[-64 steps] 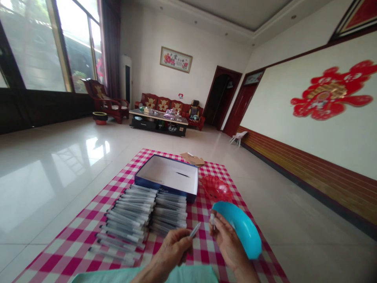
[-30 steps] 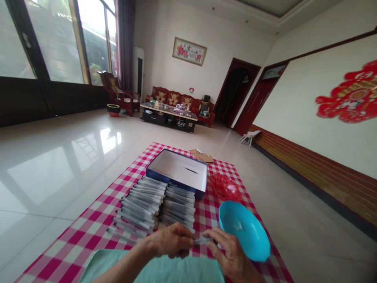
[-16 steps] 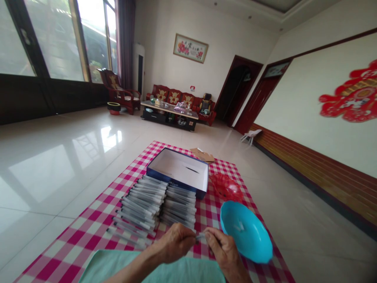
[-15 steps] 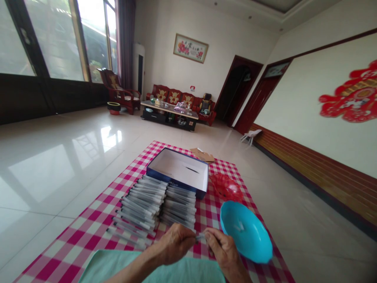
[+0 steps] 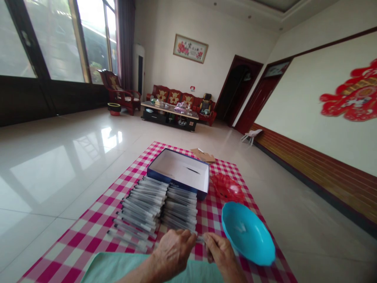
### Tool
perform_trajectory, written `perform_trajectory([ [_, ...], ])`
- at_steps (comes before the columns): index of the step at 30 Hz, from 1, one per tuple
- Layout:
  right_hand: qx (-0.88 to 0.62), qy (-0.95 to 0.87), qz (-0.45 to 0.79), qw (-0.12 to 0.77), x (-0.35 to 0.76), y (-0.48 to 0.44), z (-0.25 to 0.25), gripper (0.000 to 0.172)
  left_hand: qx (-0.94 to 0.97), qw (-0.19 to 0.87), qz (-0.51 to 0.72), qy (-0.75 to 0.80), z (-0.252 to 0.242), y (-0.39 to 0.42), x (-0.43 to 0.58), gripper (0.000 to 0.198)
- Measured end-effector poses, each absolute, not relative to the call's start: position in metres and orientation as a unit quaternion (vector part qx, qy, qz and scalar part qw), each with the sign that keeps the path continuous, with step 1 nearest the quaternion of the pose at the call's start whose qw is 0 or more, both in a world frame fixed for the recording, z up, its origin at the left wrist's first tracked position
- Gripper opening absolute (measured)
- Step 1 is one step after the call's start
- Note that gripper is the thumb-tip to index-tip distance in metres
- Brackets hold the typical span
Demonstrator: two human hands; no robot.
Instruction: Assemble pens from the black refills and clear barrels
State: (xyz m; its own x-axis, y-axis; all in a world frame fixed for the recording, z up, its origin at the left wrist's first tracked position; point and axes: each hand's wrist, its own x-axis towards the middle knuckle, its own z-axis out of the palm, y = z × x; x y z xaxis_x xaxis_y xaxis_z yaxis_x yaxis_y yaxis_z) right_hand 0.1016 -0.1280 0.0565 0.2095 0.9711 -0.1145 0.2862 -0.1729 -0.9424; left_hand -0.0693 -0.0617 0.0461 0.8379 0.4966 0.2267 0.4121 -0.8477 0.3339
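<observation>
Just in front of the cloth, my left hand is closed with its back turned up. Facing it, my right hand pinches the other end of a pen. Only a short, clear piece of this pen shows between the fingers; the hands cover the rest. Beyond my left hand lie two rows of clear pens, a left pile with dark ends and a right pile. Beside my right hand stands a blue bowl with small whitish pieces in it.
A dark blue box with a white inside holds one dark thin item. Right of it sits a red bowl; behind is brown cardboard. A pale green cloth lies on the checked tablecloth at the near edge.
My left hand has turned so more of its back shows, and its fingers sit slightly lower. Both hands keep their hold on the pen. The view has shifted a little.
</observation>
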Motion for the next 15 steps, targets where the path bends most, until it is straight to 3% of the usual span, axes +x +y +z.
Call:
perform_trajectory([
  [6, -0.664, -0.474, 0.400, 0.416, 0.108, -0.122, 0.042, 0.044, 0.969, 0.090, 0.090, 0.213, 0.053, -0.045, -0.073, 0.012],
  [11, -0.721, -0.397, 0.279, 0.495, 0.113, -0.123, 0.022, 0.049, 0.954, 0.091, 0.124, 0.258, 0.070, -0.012, -0.070, 0.014],
  [15, -0.718, -0.344, 0.262, 0.545, 0.105, -0.123, -0.004, 0.057, 0.939, 0.072, 0.159, 0.297, 0.077, 0.023, -0.058, 0.014],
])
